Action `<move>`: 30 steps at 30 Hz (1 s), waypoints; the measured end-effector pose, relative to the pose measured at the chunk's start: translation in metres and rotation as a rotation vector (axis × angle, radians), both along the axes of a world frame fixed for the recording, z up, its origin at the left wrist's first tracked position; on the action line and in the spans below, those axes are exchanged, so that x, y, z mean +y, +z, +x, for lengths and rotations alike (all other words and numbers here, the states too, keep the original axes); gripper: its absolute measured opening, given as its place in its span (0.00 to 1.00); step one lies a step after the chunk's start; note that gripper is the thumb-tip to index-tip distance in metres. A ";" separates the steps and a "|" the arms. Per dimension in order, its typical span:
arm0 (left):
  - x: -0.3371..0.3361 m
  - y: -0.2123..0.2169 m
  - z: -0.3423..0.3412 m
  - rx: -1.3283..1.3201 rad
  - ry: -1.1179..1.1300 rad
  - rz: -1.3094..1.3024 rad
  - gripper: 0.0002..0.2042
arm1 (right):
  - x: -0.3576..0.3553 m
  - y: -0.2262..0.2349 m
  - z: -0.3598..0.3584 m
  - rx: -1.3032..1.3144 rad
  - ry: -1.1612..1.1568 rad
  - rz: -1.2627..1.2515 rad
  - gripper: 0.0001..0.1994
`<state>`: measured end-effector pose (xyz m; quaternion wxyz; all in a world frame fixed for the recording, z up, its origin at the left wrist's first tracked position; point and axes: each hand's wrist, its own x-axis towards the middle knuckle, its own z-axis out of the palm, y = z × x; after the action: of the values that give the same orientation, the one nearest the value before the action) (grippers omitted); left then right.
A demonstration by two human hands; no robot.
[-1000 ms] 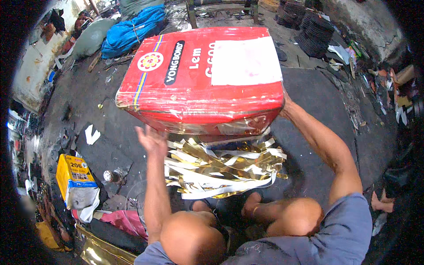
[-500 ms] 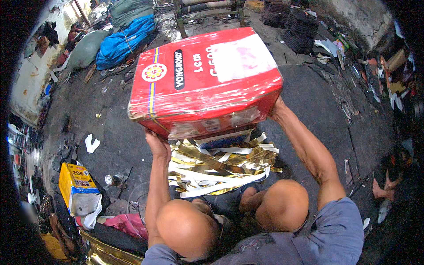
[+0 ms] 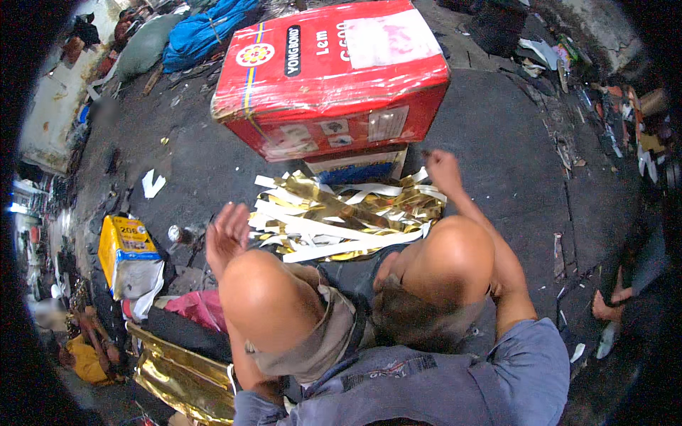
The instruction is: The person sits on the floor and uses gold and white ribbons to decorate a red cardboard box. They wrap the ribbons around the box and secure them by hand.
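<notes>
A large red carton (image 3: 284,92) wrapped in clear film stands in front of me, above and behind a low white-and-blue box (image 3: 362,165) that it partly hides. On the near side lies a heap of gold and white strips (image 3: 348,213), between the boxes and my feet. My left hand (image 3: 229,231) is off the carton, open and empty beside my left knee, fingers raised. To the right of the strips, my right hand (image 3: 444,172) is also apart from the carton, its fingers curled in with nothing seen in them.
At left stands a yellow, blue and white box (image 3: 131,259), next to a clear bottle (image 3: 177,233). A gold sheet (image 3: 181,376) lies at lower left. A blue bundle (image 3: 202,35) is at the far left. Another person's feet (image 3: 607,305) show at right.
Both hands have let go of the red carton and drawn back toward my knees. The carton has gone farther from me and stands behind the strips.
</notes>
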<state>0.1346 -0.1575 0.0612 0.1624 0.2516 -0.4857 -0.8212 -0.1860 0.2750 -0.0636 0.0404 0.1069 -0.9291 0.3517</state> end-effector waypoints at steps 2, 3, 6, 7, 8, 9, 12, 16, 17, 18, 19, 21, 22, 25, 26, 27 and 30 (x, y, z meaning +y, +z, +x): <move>0.018 -0.002 0.062 -0.083 -0.072 -0.001 0.32 | -0.039 0.001 0.052 -0.202 0.231 0.007 0.15; 0.028 -0.004 0.084 -0.094 -0.095 -0.003 0.31 | -0.049 0.011 0.072 -0.148 0.330 0.067 0.15; 0.051 0.008 0.127 -0.109 -0.091 -0.039 0.27 | -0.065 -0.016 0.083 0.074 0.485 0.290 0.16; 0.055 0.012 0.136 -0.104 -0.070 -0.057 0.26 | -0.067 -0.020 0.085 0.086 0.515 0.323 0.15; 0.059 0.014 0.143 -0.094 -0.052 -0.077 0.25 | -0.063 -0.032 0.083 0.091 0.546 0.269 0.14; 0.063 0.013 0.148 -0.078 -0.026 -0.095 0.24 | -0.058 -0.041 0.078 0.095 0.576 0.222 0.14; 0.073 0.017 0.175 -0.066 0.155 -0.214 0.20 | -0.068 -0.020 0.084 -0.155 0.720 0.027 0.12; 0.092 0.049 0.155 -0.015 0.464 -0.462 0.14 | -0.058 0.020 0.049 -0.332 0.802 -0.006 0.12; 0.100 0.060 0.154 -0.027 0.559 -0.525 0.10 | -0.064 0.043 0.041 -0.363 0.901 0.085 0.10; 0.106 0.080 0.152 -0.035 0.644 -0.594 0.07 | -0.072 0.075 0.043 -0.451 0.918 0.130 0.11; 0.111 0.095 0.153 -0.060 0.684 -0.701 0.07 | -0.078 0.108 0.049 -0.538 0.929 0.176 0.12; 0.122 0.126 0.145 -0.086 0.745 -0.911 0.07 | -0.074 0.166 0.042 -0.582 1.038 0.360 0.13; 0.131 0.137 0.140 -0.081 0.782 -0.858 0.07 | -0.073 0.187 0.037 -0.650 1.032 0.415 0.13; 0.156 0.160 0.124 -0.037 0.697 -1.245 0.08 | -0.076 0.296 0.071 -0.573 1.142 0.428 0.13; 0.167 0.162 0.111 0.091 0.581 -1.213 0.11 | -0.078 0.327 0.087 -0.505 1.246 0.397 0.13; 0.182 0.159 0.094 0.206 0.459 -1.171 0.14 | -0.082 0.350 0.107 -0.416 1.302 0.433 0.13; 0.220 0.168 0.045 0.359 0.097 -1.038 0.25 | -0.098 0.390 0.169 -0.177 1.443 0.501 0.12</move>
<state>0.1792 0.0626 0.2290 0.3831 0.0165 -0.7793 -0.4956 -0.0170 0.1768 0.3262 -0.2990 0.6642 -0.6808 0.0771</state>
